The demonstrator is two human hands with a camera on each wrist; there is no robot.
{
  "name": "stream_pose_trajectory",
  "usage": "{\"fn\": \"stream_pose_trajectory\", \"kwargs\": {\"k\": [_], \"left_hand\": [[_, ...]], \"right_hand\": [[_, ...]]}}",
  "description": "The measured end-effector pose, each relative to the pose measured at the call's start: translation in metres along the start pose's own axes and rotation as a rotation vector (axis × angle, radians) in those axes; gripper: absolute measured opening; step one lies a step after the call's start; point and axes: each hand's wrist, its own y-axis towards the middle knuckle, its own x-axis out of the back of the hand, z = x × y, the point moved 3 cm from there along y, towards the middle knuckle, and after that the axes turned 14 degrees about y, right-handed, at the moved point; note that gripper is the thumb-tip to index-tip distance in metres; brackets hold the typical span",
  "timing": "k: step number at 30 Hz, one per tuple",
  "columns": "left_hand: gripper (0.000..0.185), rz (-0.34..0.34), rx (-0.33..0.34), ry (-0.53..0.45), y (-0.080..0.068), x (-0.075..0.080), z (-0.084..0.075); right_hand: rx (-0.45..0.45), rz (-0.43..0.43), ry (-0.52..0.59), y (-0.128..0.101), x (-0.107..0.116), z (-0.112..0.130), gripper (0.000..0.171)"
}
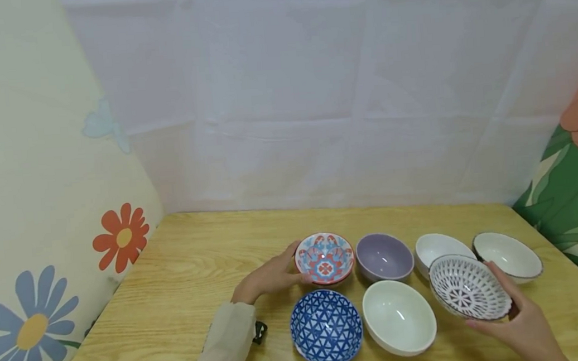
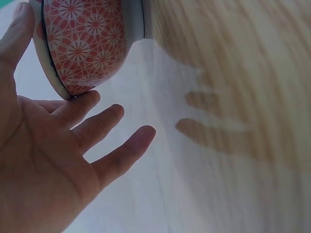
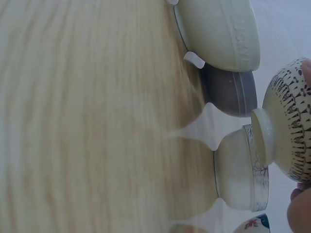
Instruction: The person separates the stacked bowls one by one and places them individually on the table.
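My left hand (image 1: 280, 273) lies with straight fingers against the left side of a red-and-blue patterned bowl (image 1: 324, 258) that stands on the wooden table (image 1: 184, 266). In the left wrist view the thumb lies by the rim and the index fingertip (image 2: 90, 98) touches the bowl's red flowered outside (image 2: 82, 43). My right hand (image 1: 511, 307) grips a white bowl with a dark lattice pattern (image 1: 470, 288), lifted and tilted above the table at the right. In the right wrist view this bowl (image 3: 286, 121) shows its foot, with a fingertip (image 3: 300, 211) under it.
More bowls stand on the table: a lilac one (image 1: 385, 256), a white one (image 1: 437, 247), a white dark-rimmed one (image 1: 508, 254), a blue triangle-patterned one (image 1: 326, 326) and a plain white one (image 1: 399, 317). Flowered panels close both sides.
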Motion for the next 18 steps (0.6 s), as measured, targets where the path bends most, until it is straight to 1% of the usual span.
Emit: {"fn": "stream_pose_trajectory", "kwargs": {"k": [4,7,11,15,18], "left_hand": [[0.085,0.008,0.001,-0.007,0.000,0.000,0.001],[0.085,0.012,-0.002,0.005,0.000,-0.001,0.001],[0.085,0.010,-0.005,0.015,0.000,0.000,0.002],[0.086,0.011,-0.001,0.009,-0.001,0.000,0.001],[0.086,0.013,0.004,0.009,-0.001,0.000,0.000]], "right_hand": [[-0.067,0.007,-0.008,-0.003,0.004,-0.008,0.109],[-0.087,0.008,-0.004,-0.004,0.006,-0.013,0.109],[-0.111,0.017,-0.048,-0.005,0.008,-0.018,0.110],[-0.198,0.060,-0.071,-0.005,0.010,-0.023,0.113],[-0.267,0.101,-0.040,-0.004,0.012,-0.025,0.115]]}}
